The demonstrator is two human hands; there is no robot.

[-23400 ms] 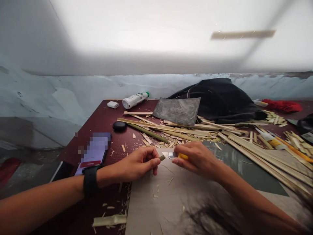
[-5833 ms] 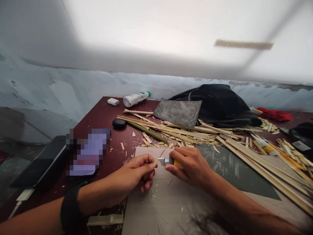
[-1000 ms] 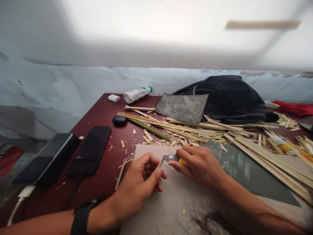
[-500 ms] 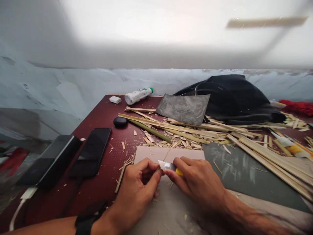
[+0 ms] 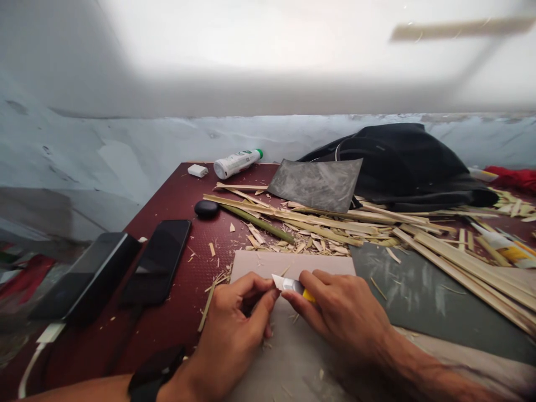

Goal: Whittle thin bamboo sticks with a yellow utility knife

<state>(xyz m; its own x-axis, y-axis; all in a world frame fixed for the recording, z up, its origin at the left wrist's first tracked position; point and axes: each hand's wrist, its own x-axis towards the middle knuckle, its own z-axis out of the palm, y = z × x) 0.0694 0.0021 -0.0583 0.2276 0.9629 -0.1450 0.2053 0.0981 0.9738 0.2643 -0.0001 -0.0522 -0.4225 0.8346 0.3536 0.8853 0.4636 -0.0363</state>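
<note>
On my head view the left hand (image 5: pixel 240 324) sits at half past six, thumb and fingers pinched together on a small piece (image 5: pixel 275 287), which skin and steel cover so nearly that I can't make out its shape. The right hand (image 5: pixel 349 307), between four and five o'clock, is clamped around a utility knife (image 5: pixel 292 285); its metal nose and blade show, but the yellow handle mostly vanishes under fingers (I can't tell whether the edge touches the piece). Both hands are over a pale board (image 5: pixel 253 263), its near end lost to me in shadow. Bamboo strips (image 5: pixel 464 261) run toward half past three, cropped by the right edge. Between two and three, a grey sheet (image 5: pixel 316 184) hides part of a black bag (image 5: pixel 402 162). The watch (image 5: pixel 154 368) at half past seven is cut off below.
</note>
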